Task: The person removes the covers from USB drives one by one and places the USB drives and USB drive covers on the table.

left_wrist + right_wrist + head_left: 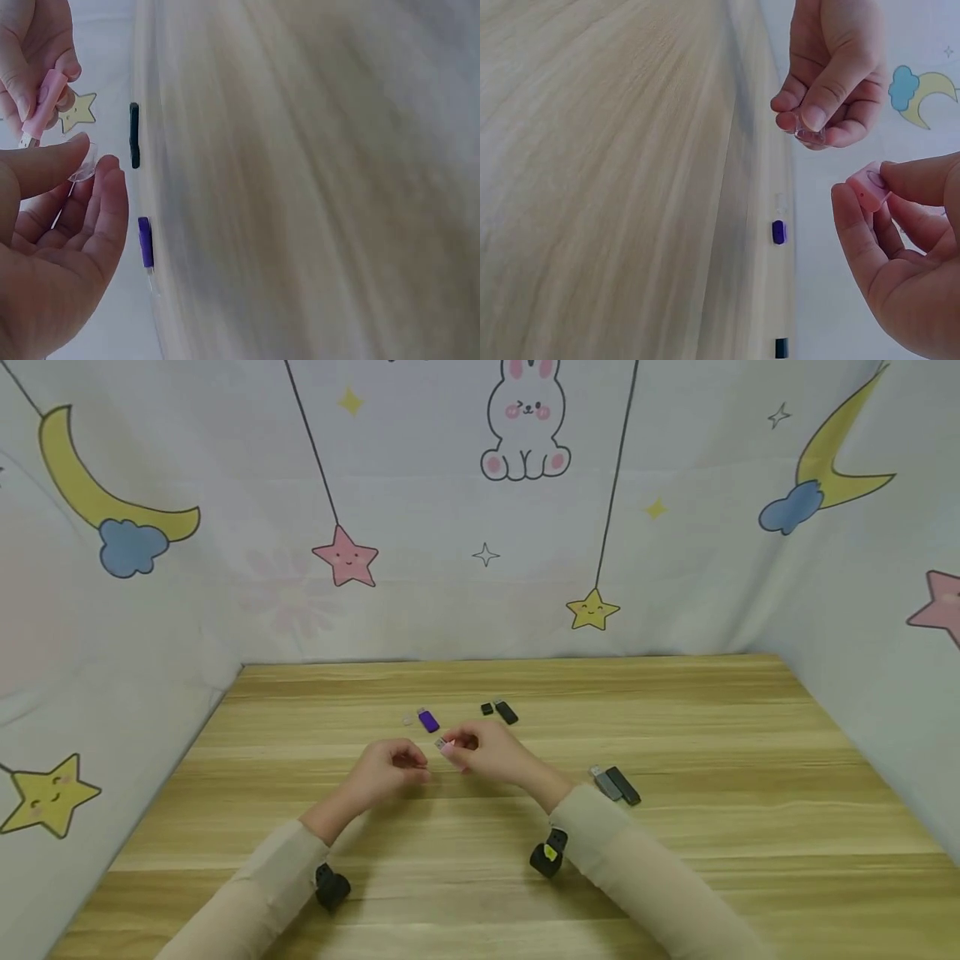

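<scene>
Between the thumb and fingers of the right hand (491, 753) is a pink USB stick (46, 101), its metal plug (441, 744) bare and pointing toward the left hand. In the right wrist view the stick's pink end (869, 187) faces the camera. The left hand (386, 770) pinches a small clear cap (86, 163) between thumb and fingertips; the cap also shows in the right wrist view (810, 136). Cap and stick are apart, both held above the wooden table (450, 877).
Behind the hands lie a purple USB stick (428, 721) with a clear cap (407, 720) beside it, and a black stick (507, 712) with its black cap (487, 708). Right of the right hand rest a grey stick (606, 783) and a dark piece (624, 785), side by side.
</scene>
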### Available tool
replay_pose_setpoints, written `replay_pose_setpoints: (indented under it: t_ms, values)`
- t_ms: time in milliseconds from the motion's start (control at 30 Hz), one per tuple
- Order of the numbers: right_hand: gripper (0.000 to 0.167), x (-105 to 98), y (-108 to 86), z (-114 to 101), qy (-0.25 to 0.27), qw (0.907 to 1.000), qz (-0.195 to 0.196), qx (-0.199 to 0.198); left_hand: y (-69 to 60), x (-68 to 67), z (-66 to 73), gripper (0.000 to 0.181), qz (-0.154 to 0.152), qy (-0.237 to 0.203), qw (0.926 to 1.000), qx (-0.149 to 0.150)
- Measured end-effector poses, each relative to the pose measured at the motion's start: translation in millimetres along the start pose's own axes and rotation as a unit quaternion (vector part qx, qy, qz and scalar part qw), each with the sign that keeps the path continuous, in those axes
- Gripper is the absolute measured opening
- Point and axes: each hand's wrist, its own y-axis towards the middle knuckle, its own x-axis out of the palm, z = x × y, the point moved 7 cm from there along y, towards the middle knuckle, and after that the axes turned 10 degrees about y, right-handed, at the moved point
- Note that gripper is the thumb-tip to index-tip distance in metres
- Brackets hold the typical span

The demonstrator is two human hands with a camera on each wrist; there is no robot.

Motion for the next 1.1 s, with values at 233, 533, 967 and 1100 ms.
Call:
replay_pose_setpoints:
  t_ms: [233, 533, 967, 1100]
  values:
    - [0.028, 9, 13.7, 8, 0.003, 0.9997, 0.016, 0.018, 5.9, -8.2, -10.8, 0.014, 0.009, 0.026, 0.9994, -0.019]
    - [0.025, 20, 24.0, 19, 0.045, 0.9971, 0.029, 0.055, 13.2, -13.3, -23.9, 0.015, 0.010, 0.045, 0.9979, -0.045]
    - [0.015, 25, 34.2, 30, -0.002, 0.9956, 0.045, 0.082, 19.6, -12.5, -35.4, 0.012, -0.015, 0.072, 0.9953, -0.063]
    - [0.016, 26, 36.2, 31, -0.008, 0.9956, 0.046, 0.082, 21.9, -13.1, -34.4, 0.012, -0.011, 0.087, 0.9946, -0.056]
